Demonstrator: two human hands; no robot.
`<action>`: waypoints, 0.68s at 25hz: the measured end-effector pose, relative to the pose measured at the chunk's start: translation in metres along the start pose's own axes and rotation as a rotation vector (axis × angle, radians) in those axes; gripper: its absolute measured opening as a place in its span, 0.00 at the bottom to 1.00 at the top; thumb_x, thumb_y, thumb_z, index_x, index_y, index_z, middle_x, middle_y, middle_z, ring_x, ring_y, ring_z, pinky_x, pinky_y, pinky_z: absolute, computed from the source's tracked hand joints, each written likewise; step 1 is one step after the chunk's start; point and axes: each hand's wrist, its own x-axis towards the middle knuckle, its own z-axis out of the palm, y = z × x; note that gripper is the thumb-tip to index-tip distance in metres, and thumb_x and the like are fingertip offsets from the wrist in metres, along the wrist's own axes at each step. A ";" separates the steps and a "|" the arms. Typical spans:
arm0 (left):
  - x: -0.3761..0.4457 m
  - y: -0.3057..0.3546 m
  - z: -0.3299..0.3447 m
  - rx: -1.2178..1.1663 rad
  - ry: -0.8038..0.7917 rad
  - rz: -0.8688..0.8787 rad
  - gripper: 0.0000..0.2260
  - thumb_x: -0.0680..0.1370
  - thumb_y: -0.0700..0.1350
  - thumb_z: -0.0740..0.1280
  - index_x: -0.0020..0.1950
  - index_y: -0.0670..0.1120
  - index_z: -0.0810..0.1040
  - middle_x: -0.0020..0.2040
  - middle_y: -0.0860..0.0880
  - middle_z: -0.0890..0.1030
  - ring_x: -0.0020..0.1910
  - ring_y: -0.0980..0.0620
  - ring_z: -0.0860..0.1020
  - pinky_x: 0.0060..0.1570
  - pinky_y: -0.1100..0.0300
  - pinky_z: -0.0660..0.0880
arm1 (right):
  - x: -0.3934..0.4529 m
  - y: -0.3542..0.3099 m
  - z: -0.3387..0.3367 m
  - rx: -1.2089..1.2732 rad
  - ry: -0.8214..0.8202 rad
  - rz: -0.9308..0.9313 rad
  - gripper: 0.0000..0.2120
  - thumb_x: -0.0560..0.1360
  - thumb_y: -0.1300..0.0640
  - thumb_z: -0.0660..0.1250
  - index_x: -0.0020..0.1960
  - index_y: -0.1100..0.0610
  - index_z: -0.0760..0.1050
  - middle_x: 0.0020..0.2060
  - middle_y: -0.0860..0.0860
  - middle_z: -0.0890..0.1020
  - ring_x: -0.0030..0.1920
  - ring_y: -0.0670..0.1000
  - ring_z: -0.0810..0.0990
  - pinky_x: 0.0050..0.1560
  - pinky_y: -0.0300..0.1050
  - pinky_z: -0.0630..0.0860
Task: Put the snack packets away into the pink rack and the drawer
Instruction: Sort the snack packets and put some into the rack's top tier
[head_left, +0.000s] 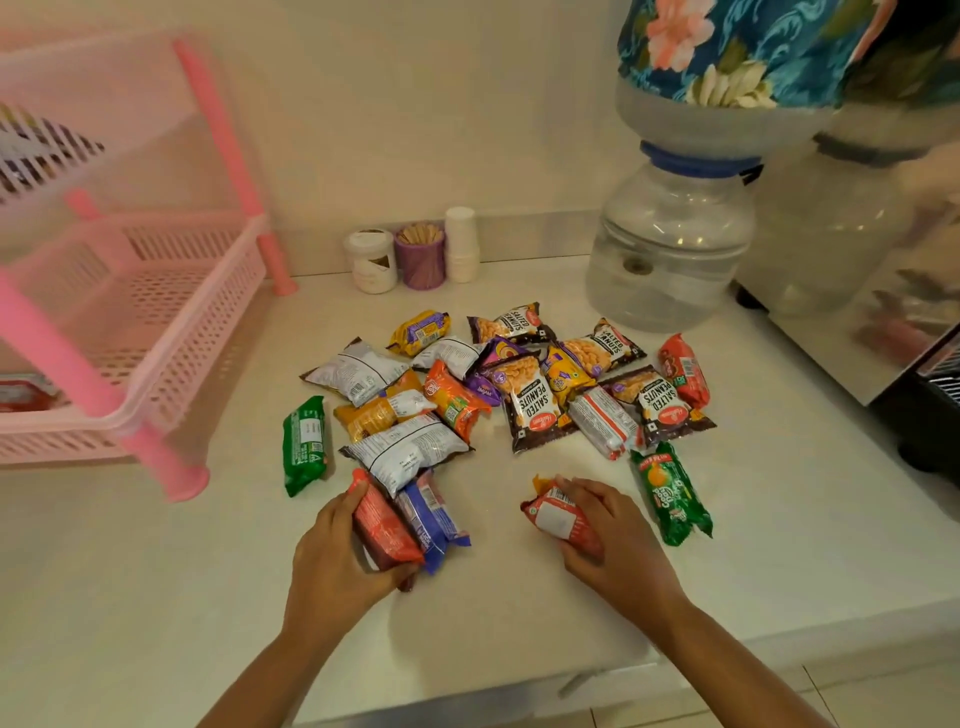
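Item: red packet (384, 530), gripped in your left hand (332, 561); long axis runs away from you, slightly leftward.
Item: second red packet (561, 519), gripped in your right hand (613, 540).
Destination: pink rack (156, 322), up and left on the tabletop (519, 613), well apart. Left hand is nearer; judged to go first. The drawer is not identifiable.

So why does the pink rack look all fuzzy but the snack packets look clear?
In the head view, the pink plastic lattice rack sits at the wide-angle frame's left edge, smeared and bent by blur and lens distortion; the printed foil snack packets lie near the middle, sharp enough to read; the clear plastic water jar carries small glare spots.
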 end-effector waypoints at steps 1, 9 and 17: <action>0.001 -0.001 0.000 -0.012 -0.002 0.006 0.54 0.53 0.68 0.74 0.73 0.50 0.58 0.68 0.46 0.69 0.65 0.46 0.70 0.62 0.48 0.69 | 0.002 -0.001 0.002 -0.003 0.007 0.009 0.32 0.71 0.47 0.67 0.71 0.41 0.58 0.66 0.45 0.68 0.64 0.46 0.68 0.63 0.38 0.65; -0.004 -0.005 -0.028 -0.062 -0.072 0.092 0.53 0.51 0.63 0.74 0.72 0.56 0.56 0.70 0.49 0.63 0.66 0.49 0.67 0.63 0.52 0.70 | 0.014 -0.037 -0.002 0.026 0.112 -0.020 0.30 0.71 0.42 0.67 0.69 0.38 0.58 0.62 0.45 0.70 0.58 0.44 0.69 0.58 0.36 0.67; 0.016 0.030 -0.145 0.070 0.159 0.378 0.48 0.51 0.63 0.70 0.69 0.62 0.54 0.70 0.58 0.58 0.67 0.56 0.62 0.64 0.56 0.66 | 0.071 -0.131 -0.029 0.369 0.153 -0.224 0.30 0.64 0.26 0.59 0.63 0.23 0.53 0.59 0.21 0.61 0.61 0.32 0.67 0.51 0.31 0.71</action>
